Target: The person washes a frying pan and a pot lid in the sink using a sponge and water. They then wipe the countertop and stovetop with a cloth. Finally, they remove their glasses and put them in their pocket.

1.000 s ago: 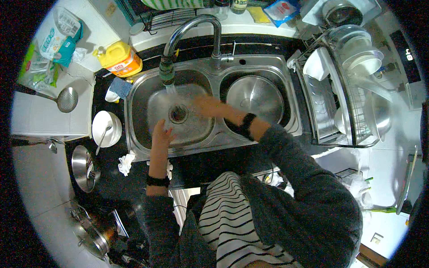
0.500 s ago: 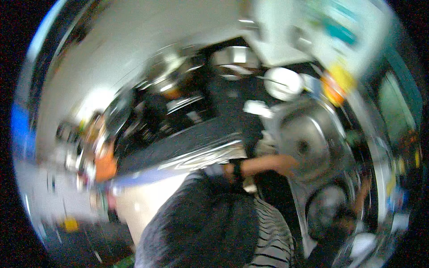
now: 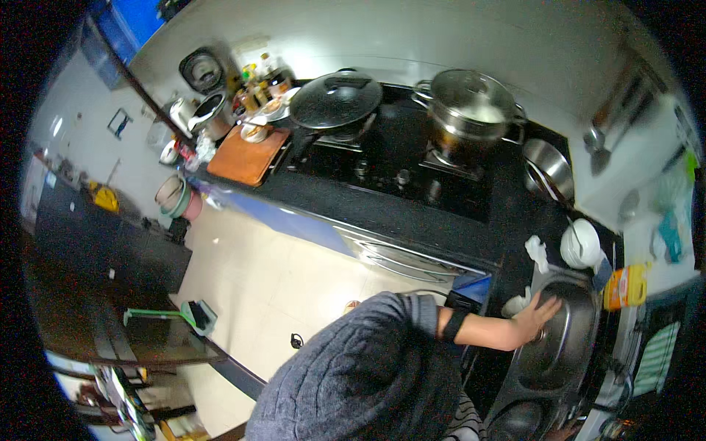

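My left arm, in a grey knit sleeve with a black band at the wrist, reaches across to the right. Over the near-left rim of the metal sink (image 3: 576, 320), my left hand (image 3: 535, 322) has its fingers spread and holds nothing that I can see. Beside it, at the sink's edge, is a pale bowl-like item (image 3: 517, 303), partly covered by the hand. A crumpled white cloth or tissue (image 3: 537, 253) lies just beyond, next to white bowls (image 3: 580, 244) with a utensil in them. I cannot make out my right hand.
A lidded steel pot (image 3: 471, 110) and a lidded black pan (image 3: 334, 103) stand on the black hob (image 3: 382, 165). A steel bowl (image 3: 548, 169) sits right of them. A yellow bottle (image 3: 625, 287) stands behind the sink. A brown cutting board (image 3: 246, 154) lies at left.
The view has swung leftward and sharpened, bringing more of the counter and floor into sight. My left hand stays at the sink. A forearm seen at the lower right no longer shows.
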A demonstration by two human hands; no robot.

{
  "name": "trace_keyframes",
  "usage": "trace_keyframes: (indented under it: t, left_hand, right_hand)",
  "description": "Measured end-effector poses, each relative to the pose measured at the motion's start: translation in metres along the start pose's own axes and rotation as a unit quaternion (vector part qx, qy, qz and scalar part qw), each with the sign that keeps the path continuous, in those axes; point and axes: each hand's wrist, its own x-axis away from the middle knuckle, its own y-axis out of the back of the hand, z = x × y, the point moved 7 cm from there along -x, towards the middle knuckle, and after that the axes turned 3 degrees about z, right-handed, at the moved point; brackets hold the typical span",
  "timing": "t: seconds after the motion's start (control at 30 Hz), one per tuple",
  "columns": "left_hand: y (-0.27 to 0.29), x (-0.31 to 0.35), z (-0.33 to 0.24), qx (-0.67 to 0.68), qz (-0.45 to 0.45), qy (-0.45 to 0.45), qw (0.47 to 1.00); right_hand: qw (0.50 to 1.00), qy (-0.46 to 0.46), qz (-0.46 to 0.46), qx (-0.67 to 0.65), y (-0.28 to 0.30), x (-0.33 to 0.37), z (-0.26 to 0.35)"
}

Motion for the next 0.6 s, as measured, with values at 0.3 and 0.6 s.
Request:
trace_keyframes:
  t: [0.3, 0.6]
  left_hand:
    - [0.000, 0.235, 0.157, 0.335, -0.143, 0.041, 0.930]
    - [-0.014, 0.488, 0.255, 0.350, -0.135, 0.290, 0.880]
  right_hand:
    - [0.969, 0.174, 0.096, -0.146, 0.052, 0.120, 0.241]
    - [0.813, 0.518, 0.218, -0.153, 0.049, 0.234, 0.493]
